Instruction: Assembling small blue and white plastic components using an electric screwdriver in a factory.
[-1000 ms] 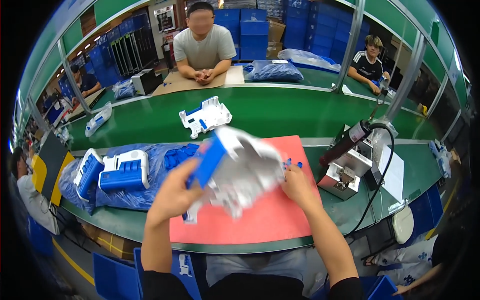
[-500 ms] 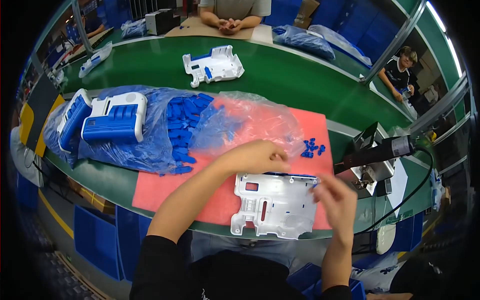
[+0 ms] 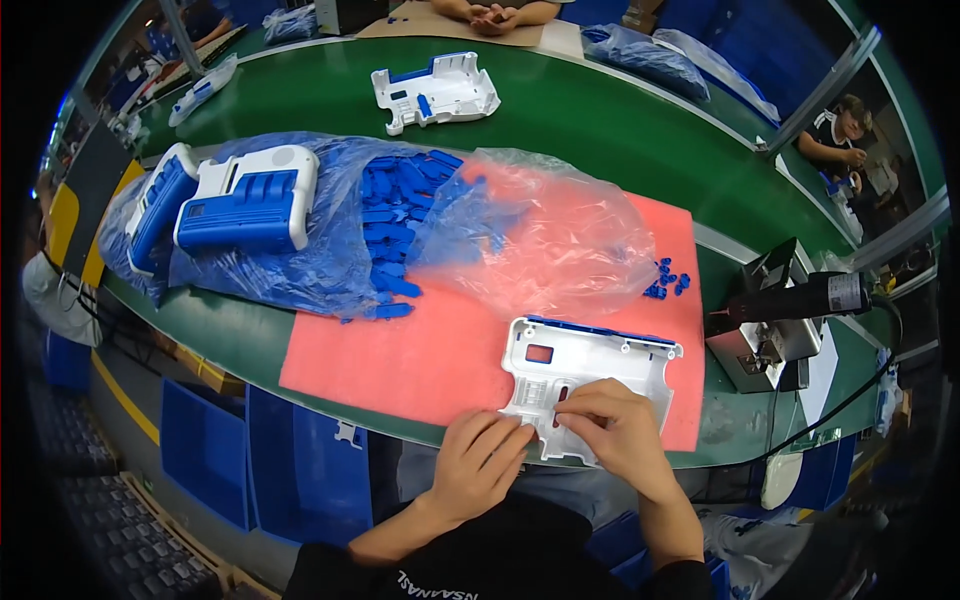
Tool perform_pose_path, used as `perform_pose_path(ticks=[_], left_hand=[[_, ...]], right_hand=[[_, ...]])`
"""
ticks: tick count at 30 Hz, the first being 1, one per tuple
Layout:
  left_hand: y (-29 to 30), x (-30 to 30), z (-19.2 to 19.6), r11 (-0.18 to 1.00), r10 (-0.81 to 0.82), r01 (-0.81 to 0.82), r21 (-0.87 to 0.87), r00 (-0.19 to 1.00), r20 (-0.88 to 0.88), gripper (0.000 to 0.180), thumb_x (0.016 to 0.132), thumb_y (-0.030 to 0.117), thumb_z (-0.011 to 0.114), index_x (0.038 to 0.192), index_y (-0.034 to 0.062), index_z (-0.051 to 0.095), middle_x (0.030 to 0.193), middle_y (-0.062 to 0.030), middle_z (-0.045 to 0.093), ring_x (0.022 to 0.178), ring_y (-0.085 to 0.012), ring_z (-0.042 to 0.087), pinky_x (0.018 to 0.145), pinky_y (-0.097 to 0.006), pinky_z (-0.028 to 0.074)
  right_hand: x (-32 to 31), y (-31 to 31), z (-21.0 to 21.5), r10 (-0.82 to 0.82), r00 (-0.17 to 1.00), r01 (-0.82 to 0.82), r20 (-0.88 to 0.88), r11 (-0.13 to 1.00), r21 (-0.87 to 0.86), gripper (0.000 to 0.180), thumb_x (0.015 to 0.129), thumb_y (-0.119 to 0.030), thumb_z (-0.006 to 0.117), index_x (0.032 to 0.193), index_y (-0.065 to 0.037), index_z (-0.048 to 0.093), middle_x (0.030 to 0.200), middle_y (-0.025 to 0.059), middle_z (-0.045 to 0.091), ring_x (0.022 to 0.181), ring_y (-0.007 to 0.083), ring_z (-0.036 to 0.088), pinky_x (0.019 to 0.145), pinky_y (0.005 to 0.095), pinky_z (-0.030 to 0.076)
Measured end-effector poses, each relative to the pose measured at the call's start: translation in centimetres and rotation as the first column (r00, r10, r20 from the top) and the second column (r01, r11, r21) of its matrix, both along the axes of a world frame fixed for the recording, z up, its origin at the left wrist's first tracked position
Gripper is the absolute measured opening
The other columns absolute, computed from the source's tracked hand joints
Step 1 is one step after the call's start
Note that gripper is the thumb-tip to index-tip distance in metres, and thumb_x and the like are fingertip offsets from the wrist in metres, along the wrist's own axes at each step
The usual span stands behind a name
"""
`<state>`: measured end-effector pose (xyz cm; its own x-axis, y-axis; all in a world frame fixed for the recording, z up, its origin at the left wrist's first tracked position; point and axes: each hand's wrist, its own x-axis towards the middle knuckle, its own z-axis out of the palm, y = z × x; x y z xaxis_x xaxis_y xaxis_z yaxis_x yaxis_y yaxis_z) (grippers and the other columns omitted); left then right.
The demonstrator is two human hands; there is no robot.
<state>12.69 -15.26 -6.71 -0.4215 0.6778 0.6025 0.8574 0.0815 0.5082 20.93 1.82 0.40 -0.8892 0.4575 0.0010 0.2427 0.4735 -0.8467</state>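
A white plastic housing shell with a blue strip along its far edge lies hollow side up in front of me. My left hand is closed, its fingertips on the shell's near left corner. Over the inside of the shell, my right hand pinches thumb and forefinger together beside a narrow slot. Whatever sits between those fingertips is too small or hidden to make out. The shell rests on a pink foam mat. Small blue parts are scattered on the mat beyond the shell's far right corner.
Left of the mat, a clear plastic bag spills blue plastic pieces; blue-and-white housings lie on it. Another white shell rests on the green table further off. A black corded tool lies over a metal box at right. People sit beyond.
Both hands have come down toward me, the left from beyond the shell to its near left corner, the right from its right edge to the slot. The view has shifted.
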Motion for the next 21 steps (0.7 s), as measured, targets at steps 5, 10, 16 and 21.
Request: perform_pose_path(ticks=[5, 10, 16, 21], left_hand=[[-0.4, -0.2, 0.9, 0.999, -0.049, 0.048, -0.013, 0.998, -0.031, 0.030, 0.074, 0.013, 0.067, 0.102, 0.0029, 0.064, 0.100, -0.0080, 0.060, 0.090, -0.0243, 0.056, 0.078, -0.037, 0.045], [-2.4, -3.1, 0.6, 0.992, -0.028, 0.024, 0.125, 0.999, 0.031, 0.026, 0.076, 0.012, 0.065, 0.100, 0.0019, 0.064, 0.101, -0.0107, 0.060, 0.090, -0.0264, 0.057, 0.079, -0.037, 0.045], [-1.3, -12.8, 3.0, 0.881, 0.333, -0.439, -0.176, 0.840, -0.429, 0.021, 0.076, 0.008, 0.059, 0.094, -0.0023, 0.062, 0.103, -0.0152, 0.057, 0.101, -0.0345, 0.050, 0.093, -0.047, 0.039], [-2.1, -14.3, 2.9, 0.890, 0.157, -0.391, -0.236, 0.746, -0.647, 0.018, 0.076, 0.008, 0.059, 0.089, -0.0041, 0.062, 0.103, -0.0133, 0.058, 0.102, -0.0303, 0.052, 0.096, -0.046, 0.038]], right_hand=[[-0.1, -0.5, -1.0, -0.042, 0.997, 0.062, -0.071, 0.949, 0.311, 0.014, 0.067, 0.000, 0.073, 0.079, -0.003, 0.069, 0.083, 0.0051, 0.056, 0.075, 0.0181, 0.054, 0.051, 0.0262, 0.044], [0.2, -1.4, 0.0, -0.010, 1.000, 0.016, -0.015, 0.814, 0.581, 0.013, 0.069, -0.009, 0.072, 0.081, -0.008, 0.068, 0.083, 0.0053, 0.054, 0.079, 0.0217, 0.053, 0.066, 0.0327, 0.045], [0.7, -1.1, 0.6, -0.014, 1.000, 0.022, -0.019, 0.860, 0.510, 0.021, 0.072, -0.010, 0.070, 0.091, -0.003, 0.064, 0.088, 0.0087, 0.059, 0.082, 0.0247, 0.055, 0.069, 0.0345, 0.047], [1.3, 0.1, 1.8, -0.078, 0.980, 0.145, -0.184, 0.910, 0.388, 0.023, 0.069, 0.002, 0.068, 0.091, -0.002, 0.063, 0.080, 0.0084, 0.060, 0.072, 0.0202, 0.055, 0.064, 0.0290, 0.045]])
